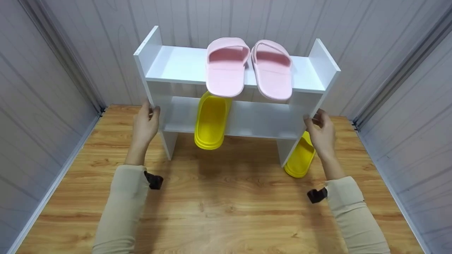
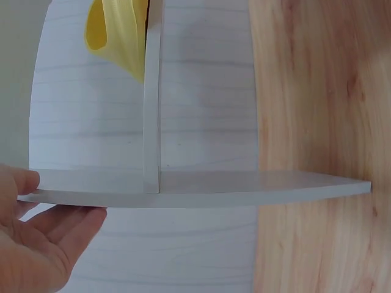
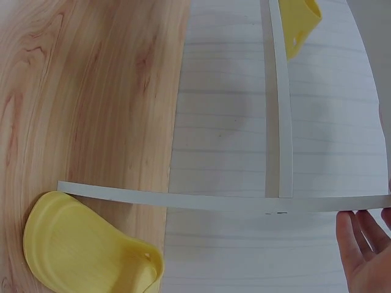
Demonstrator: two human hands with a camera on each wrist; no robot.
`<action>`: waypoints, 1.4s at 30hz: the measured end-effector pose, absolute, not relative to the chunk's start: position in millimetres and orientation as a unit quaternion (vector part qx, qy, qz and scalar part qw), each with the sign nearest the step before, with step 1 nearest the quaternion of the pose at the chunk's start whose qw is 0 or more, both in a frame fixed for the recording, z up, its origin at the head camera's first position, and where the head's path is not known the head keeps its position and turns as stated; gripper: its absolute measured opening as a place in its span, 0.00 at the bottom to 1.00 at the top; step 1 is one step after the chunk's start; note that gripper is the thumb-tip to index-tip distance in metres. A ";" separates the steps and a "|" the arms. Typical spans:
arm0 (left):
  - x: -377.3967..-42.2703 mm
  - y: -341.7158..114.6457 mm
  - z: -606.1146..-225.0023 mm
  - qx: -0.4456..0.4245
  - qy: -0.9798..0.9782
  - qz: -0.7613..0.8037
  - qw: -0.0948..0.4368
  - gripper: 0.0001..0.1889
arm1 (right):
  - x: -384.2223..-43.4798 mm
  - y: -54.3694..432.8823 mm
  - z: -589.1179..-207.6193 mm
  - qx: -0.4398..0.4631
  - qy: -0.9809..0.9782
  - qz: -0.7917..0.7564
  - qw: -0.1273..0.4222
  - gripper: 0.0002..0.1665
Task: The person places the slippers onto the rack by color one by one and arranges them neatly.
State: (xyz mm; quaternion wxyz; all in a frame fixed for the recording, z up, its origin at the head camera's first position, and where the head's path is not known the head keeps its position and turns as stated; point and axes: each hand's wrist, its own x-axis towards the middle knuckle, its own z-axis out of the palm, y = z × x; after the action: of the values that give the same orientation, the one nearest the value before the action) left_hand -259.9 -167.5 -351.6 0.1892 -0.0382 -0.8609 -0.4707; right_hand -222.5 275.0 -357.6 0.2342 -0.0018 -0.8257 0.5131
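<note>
A white two-tier shoe rack stands before me in the head view. My left hand grips the front edge of its left side panel, thumb on the inner face and fingers outside. The right side panel is held the same way by my right hand. Two pink slippers sit side by side on the top shelf, toes toward the wall. One yellow slipper lies on the lower shelf, its heel past the front edge. Whether the rack's feet touch the floor, I cannot tell.
Another yellow slipper lies on the wooden floor just outside the rack's right panel, partly hidden by it. A pale panelled wall rises behind the rack, with side walls at left and right.
</note>
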 end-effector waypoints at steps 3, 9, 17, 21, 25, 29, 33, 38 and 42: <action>-260.0 -167.9 -351.1 -0.033 -0.865 -0.464 0.189 0.16 | -215.2 268.6 -349.1 -0.004 -0.823 0.520 0.229 0.27; -260.4 -169.2 -350.6 -0.030 -0.868 -0.462 0.181 0.17 | -213.0 275.1 -349.5 -0.002 -0.796 0.559 0.230 0.29; -260.1 -171.5 -351.0 -0.041 -0.855 -0.485 0.180 0.19 | -222.5 305.5 -385.7 -0.037 -0.772 0.584 0.248 0.28; -260.6 -173.1 -352.4 -0.048 -0.850 -0.496 0.170 0.19 | -218.2 312.3 -399.9 -0.078 -0.788 0.564 0.233 0.29; -261.1 -174.0 -353.6 -0.053 -0.849 -0.497 0.169 0.19 | -217.8 319.8 -420.2 -0.102 -0.801 0.539 0.239 0.29; -261.3 -173.8 -353.3 -0.052 -0.852 -0.493 0.171 0.19 | -216.7 324.0 -438.8 -0.121 -0.803 0.536 0.229 0.29; -261.5 -174.1 -352.9 -0.050 -0.852 -0.492 0.172 0.19 | -214.1 325.2 -456.9 -0.138 -0.813 0.526 0.209 0.31; -261.6 -174.5 -352.7 -0.052 -0.850 -0.495 0.174 0.19 | -212.1 322.8 -479.9 -0.145 -0.822 0.512 0.205 0.32; -261.7 -175.2 -352.7 -0.055 -0.848 -0.500 0.170 0.20 | -210.2 318.4 -496.4 -0.138 -0.831 0.497 0.211 0.33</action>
State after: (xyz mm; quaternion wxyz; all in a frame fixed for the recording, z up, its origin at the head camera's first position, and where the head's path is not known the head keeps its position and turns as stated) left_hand -261.7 -175.2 -352.7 0.1695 -0.0546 -0.8475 -0.5000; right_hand -210.2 318.4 -496.4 0.2112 -0.1375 -0.8305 0.4967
